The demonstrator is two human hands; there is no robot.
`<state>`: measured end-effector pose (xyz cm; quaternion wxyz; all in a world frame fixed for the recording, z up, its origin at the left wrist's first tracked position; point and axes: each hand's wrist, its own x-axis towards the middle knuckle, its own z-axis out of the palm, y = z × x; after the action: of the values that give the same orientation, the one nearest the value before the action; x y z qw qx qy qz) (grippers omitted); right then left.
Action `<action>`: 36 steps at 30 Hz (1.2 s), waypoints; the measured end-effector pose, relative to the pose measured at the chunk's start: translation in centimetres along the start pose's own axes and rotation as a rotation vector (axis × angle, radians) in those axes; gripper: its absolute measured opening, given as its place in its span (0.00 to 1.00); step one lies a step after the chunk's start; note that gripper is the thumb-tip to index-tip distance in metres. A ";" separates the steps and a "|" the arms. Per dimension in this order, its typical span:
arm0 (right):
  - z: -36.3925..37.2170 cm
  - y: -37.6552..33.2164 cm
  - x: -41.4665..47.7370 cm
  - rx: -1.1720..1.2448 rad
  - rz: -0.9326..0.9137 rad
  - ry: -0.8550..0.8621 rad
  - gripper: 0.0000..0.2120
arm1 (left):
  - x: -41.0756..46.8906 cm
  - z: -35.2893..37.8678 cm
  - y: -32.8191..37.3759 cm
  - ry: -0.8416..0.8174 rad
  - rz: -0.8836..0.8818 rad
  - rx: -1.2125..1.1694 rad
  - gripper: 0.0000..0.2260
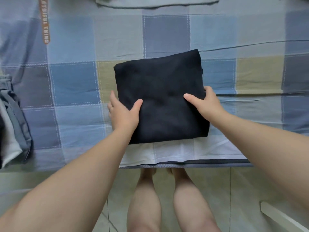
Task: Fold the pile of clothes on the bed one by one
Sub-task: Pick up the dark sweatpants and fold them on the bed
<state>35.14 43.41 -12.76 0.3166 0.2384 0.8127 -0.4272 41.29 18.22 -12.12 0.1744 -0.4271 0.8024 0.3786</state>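
A black garment (160, 91), folded into a thick square, lies on the checked bedsheet (73, 81) near the bed's front edge. My left hand (123, 113) grips its left side, thumb on top and fingers tucked under the edge. My right hand (203, 102) grips the right side the same way, thumb on the cloth and fingers round the edge.
A stack of folded grey and white clothes (11, 121) sits at the left edge of the bed. A grey garment (157, 1) lies at the far side, and a blue-grey cloth with orange lettering (44, 20) at the far left. Below is tiled floor with my legs.
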 end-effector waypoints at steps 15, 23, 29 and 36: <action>-4.6 -5.6 -8.1 0.204 0.400 -0.458 0.19 | -5.3 -9.0 2.0 -0.787 -0.575 -0.384 0.19; -9.2 -14.8 -24.7 0.225 0.195 -0.442 0.15 | -19.2 -22.2 3.9 -0.698 -0.498 -0.594 0.11; -6.9 -21.3 -32.6 0.226 0.065 -0.460 0.15 | -22.3 -31.3 2.9 -0.571 -0.358 -0.733 0.11; 3.8 -27.4 -34.6 0.216 0.013 -0.474 0.19 | -16.8 -40.2 -2.8 -0.401 -0.221 -0.875 0.17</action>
<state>42.07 21.84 25.34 0.4736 0.1691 0.6639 -0.5535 54.96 -3.90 23.01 0.1688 -0.4615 0.4688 0.7340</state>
